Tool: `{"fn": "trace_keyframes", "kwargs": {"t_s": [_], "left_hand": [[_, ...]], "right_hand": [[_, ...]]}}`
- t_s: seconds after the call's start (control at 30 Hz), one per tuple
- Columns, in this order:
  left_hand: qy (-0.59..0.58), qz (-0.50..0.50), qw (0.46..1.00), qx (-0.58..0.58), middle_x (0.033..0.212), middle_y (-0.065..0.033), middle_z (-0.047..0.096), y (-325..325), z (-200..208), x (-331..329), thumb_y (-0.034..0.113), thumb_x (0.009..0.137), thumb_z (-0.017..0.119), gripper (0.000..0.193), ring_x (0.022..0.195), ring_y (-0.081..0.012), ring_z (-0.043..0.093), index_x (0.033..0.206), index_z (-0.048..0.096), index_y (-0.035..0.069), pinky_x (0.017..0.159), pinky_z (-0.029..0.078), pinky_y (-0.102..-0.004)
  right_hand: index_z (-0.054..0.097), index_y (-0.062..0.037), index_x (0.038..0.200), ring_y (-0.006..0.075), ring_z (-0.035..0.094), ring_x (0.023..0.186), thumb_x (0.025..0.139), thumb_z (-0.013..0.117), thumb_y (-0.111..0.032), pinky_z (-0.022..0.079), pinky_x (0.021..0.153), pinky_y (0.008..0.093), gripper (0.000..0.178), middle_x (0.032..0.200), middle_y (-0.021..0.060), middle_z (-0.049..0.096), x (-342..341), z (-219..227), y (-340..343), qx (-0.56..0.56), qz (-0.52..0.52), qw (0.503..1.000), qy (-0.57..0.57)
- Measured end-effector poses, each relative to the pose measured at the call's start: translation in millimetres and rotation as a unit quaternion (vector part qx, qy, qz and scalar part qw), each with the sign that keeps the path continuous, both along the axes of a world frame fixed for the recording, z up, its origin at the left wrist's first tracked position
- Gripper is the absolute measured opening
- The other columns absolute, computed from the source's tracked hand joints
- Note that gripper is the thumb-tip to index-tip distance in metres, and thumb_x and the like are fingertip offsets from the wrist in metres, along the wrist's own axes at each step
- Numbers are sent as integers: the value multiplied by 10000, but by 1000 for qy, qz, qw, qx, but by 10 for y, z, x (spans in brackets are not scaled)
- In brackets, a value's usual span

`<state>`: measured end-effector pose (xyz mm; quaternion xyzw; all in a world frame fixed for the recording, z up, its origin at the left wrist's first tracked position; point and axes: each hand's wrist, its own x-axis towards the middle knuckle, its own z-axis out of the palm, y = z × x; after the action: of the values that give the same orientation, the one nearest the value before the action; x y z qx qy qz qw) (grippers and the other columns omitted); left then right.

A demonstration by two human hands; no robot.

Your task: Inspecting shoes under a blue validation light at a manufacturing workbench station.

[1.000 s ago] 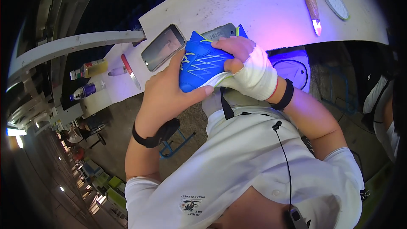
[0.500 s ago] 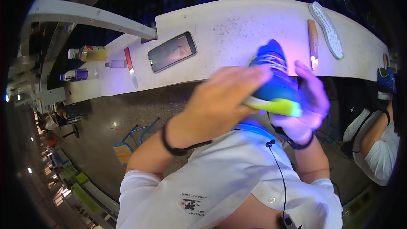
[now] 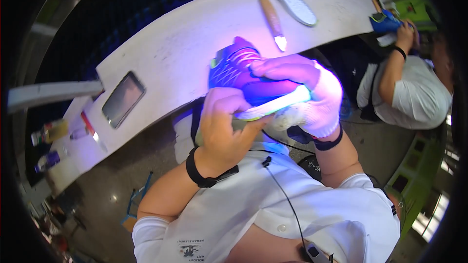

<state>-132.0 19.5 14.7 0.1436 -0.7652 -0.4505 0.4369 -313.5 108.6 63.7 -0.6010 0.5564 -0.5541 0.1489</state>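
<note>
Left hand [image 3: 222, 124] and gloved right hand [image 3: 304, 95] both clamp fingers on the blue shoe [image 3: 248, 80] above the worktop [image 3: 195, 44]. Sole edge grip looks shallow; shoe may slip or twist.

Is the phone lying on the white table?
Yes, the phone lies flat on the white table, off to the left of the blue shoe held in both hands.

shoe [image 3: 243, 75]: knit cloth, glossy sole | right hand [image 3: 304, 92]: cloth glove | table [image 3: 195, 34]: matt, scuffed
</note>
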Motion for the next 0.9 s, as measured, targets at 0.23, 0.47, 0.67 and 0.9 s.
{"fn": "trace_keyframes", "kwargs": {"t_s": [0.23, 0.47, 0.67, 0.9], "left_hand": [[-37, -6, 999, 9, 991, -105, 630, -13, -98, -182, 186, 695, 981, 541, 908, -305, 588, 1053, 595, 63, 785, 462, -401], [-224, -8, 968, -108, 1161, -148, 617, -178, -105, -231, 155, 758, 931, 469, 1097, -335, 603, 1072, 603, 36, 956, 490, -431], [-264, -61, 939, -213, 1287, -247, 654, -424, -39, -373, 59, 746, 915, 469, 1119, -478, 677, 1090, 601, 6, 937, 577, -495], [-306, -26, 929, -206, 1361, -203, 670, -416, -168, -373, 223, 796, 873, 494, 1331, -430, 604, 1180, 657, -1, 1182, 457, -538]], "right_hand": [[775, -1, 1157, 248, 762, 1080, 721, 977, -205, 575, 983, 372, 523, 1167, 130, 792, -136, -124, 241, 29, -32, 996, -77], [708, 28, 1178, 332, 678, 1275, 873, 823, -84, 523, 1137, 497, 344, 1296, 239, 718, -453, -713, 494, -72, 1, 903, -424], [738, 13, 1125, 329, 685, 1211, 858, 820, -75, 553, 1031, 428, 293, 1302, 232, 711, -696, -1122, 676, 52, -69, 966, -243], [729, -31, 1033, 306, 694, 1138, 856, 718, 37, 536, 996, 415, 190, 1323, 259, 690, -578, -961, 773, 57, -185, 977, -91]]}}
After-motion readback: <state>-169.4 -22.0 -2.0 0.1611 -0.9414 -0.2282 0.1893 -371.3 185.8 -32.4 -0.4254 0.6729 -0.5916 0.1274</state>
